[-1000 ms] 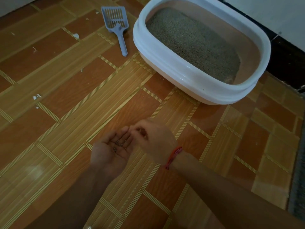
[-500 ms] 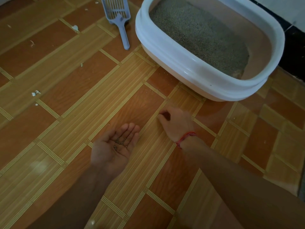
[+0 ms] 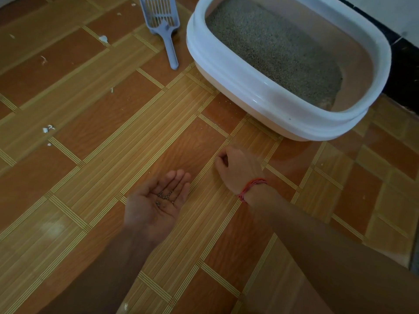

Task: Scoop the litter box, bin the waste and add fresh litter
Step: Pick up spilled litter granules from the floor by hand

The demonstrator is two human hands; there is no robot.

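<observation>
The litter box (image 3: 226,71), white-rimmed with a beige tub, stands on the tiled floor (image 3: 108,141) at its far right, close to the dark skirting of the wall. Grey litter (image 3: 272,48) fills most of the box but leaves the right inner wall bare. Just left of the box a blue-grey scoop (image 3: 162,21) lies flat on the floor, its slotted head away from the person and its handle pointing back toward them, apart from the box. The left hand (image 3: 156,200) is held palm up over the near middle of the floor, fingers straight and together, slightly cupped, with a few dark litter grains (image 3: 164,197) lying in the palm. The right hand (image 3: 238,166), a red thread band (image 3: 251,186) on its wrist, is down at the floor in front of the box, knuckles up, fingers curled, thumb and forefinger brought together; whether they pinch a grain cannot be told. Small white scraps (image 3: 46,129) lie near the floor's left edge.
</observation>
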